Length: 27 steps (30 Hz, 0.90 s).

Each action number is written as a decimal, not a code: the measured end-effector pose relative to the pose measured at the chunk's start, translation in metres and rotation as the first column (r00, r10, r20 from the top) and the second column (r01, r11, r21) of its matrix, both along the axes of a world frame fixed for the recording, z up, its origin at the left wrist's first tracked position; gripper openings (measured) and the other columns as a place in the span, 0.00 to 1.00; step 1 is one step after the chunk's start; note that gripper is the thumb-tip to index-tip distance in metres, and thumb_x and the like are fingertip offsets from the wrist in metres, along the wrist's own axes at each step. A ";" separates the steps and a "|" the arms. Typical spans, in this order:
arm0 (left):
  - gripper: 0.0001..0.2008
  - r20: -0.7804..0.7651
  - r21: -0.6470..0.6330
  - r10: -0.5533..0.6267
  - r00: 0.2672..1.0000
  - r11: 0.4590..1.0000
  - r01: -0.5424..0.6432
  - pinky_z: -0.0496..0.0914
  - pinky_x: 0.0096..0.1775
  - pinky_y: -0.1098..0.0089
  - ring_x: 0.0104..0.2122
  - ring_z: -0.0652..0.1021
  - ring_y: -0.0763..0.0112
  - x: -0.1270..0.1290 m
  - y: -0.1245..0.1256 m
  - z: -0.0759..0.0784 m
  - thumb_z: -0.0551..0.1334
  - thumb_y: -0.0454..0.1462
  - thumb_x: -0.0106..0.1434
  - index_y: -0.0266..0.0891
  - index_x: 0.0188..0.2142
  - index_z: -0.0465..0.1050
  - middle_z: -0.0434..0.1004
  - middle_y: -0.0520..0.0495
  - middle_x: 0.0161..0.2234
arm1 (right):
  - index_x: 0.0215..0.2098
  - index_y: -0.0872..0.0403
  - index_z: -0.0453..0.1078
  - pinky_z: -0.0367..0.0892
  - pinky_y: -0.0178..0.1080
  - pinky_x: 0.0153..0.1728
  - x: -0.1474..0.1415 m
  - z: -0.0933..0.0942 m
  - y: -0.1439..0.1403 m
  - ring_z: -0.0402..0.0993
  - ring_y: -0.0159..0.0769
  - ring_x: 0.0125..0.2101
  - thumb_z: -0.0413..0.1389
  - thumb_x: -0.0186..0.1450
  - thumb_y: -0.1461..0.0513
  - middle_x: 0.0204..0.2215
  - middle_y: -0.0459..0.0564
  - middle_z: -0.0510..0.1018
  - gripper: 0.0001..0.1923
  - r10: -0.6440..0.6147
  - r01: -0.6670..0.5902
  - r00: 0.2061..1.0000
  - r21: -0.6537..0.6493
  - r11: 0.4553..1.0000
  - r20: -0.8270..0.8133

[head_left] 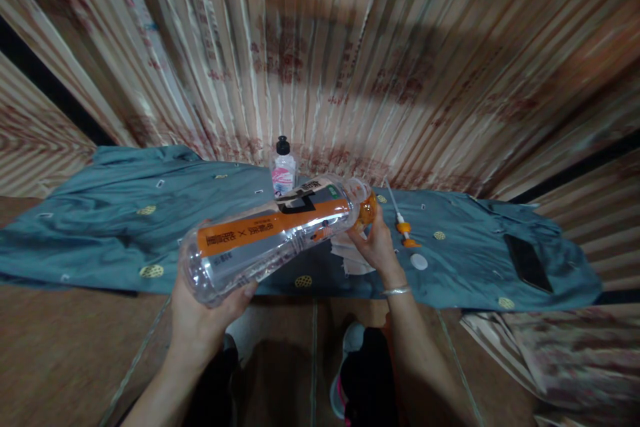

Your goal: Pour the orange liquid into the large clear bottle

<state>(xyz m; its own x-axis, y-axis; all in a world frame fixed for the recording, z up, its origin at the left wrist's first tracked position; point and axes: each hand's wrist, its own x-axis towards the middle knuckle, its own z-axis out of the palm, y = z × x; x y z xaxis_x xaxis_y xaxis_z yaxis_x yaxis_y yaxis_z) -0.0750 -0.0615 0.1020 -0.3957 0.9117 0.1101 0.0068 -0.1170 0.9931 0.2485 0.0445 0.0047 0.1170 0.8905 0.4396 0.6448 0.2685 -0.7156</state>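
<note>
A large clear plastic drink bottle (273, 233) with an orange and grey label is held tilted, its base toward me and its neck up at the right. My left hand (203, 317) is wrapped round the base end. At the bottle's mouth, my right hand (377, 243) is closed on a small amber bottle (367, 208), which is partly hidden by the fingers and the big bottle's neck. Whether liquid is passing between them I cannot tell. To the right lies an orange and white pump head (404, 230) with its tube, and below it a round white lid (419, 261).
A teal patterned cloth (110, 213) covers the low table. Behind the big bottle stands a clear bottle with a black cap (283, 170). Pale tissues (353, 260) lie under my right hand, a black phone (527, 263) at the right. A draped curtain (320, 67) hangs behind.
</note>
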 end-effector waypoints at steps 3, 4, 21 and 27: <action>0.55 0.019 0.002 -0.009 1.000 1.000 0.009 0.79 0.66 0.41 0.62 0.86 0.35 0.000 0.000 -0.002 0.84 0.45 0.46 0.42 0.72 0.72 0.88 0.37 0.61 | 0.79 0.53 0.60 0.84 0.61 0.63 -0.001 0.001 -0.001 0.87 0.60 0.62 0.69 0.68 0.53 0.66 0.66 0.85 0.46 0.004 -0.004 1.000 0.015 1.000 0.008; 0.55 0.027 0.006 -0.013 1.000 1.000 0.012 0.79 0.67 0.41 0.62 0.86 0.36 -0.001 0.000 -0.003 0.84 0.45 0.46 0.42 0.73 0.71 0.88 0.37 0.61 | 0.79 0.53 0.60 0.84 0.61 0.63 -0.001 0.002 -0.001 0.87 0.60 0.62 0.69 0.68 0.53 0.67 0.66 0.85 0.46 0.008 -0.009 1.000 0.017 1.000 0.012; 0.61 0.009 0.058 0.021 1.000 0.998 -0.021 0.79 0.65 0.41 0.58 0.85 0.39 -0.003 0.003 -0.009 0.86 0.46 0.42 0.42 0.74 0.68 0.86 0.39 0.58 | 0.81 0.51 0.59 0.85 0.59 0.62 0.002 -0.002 0.000 0.87 0.58 0.62 0.70 0.68 0.53 0.67 0.64 0.85 0.47 -0.003 0.003 1.000 0.015 1.000 0.026; 0.44 0.012 0.021 0.009 1.000 1.000 -0.009 0.76 0.68 0.41 0.63 0.82 0.35 0.000 0.002 -0.005 0.84 0.45 0.44 0.40 0.61 0.76 0.84 0.36 0.60 | 0.81 0.54 0.59 0.82 0.61 0.64 0.002 0.000 0.000 0.87 0.60 0.63 0.69 0.69 0.53 0.67 0.68 0.84 0.47 0.019 -0.019 1.000 0.001 1.000 0.012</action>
<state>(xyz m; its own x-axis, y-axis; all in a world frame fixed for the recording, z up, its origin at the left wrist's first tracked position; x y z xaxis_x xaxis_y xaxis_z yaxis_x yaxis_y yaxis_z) -0.0755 -0.0592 0.0969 -0.4051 0.9057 0.1246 -0.0042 -0.1381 0.9904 0.2508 0.0445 0.0043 0.0943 0.8919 0.4422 0.6483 0.2821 -0.7072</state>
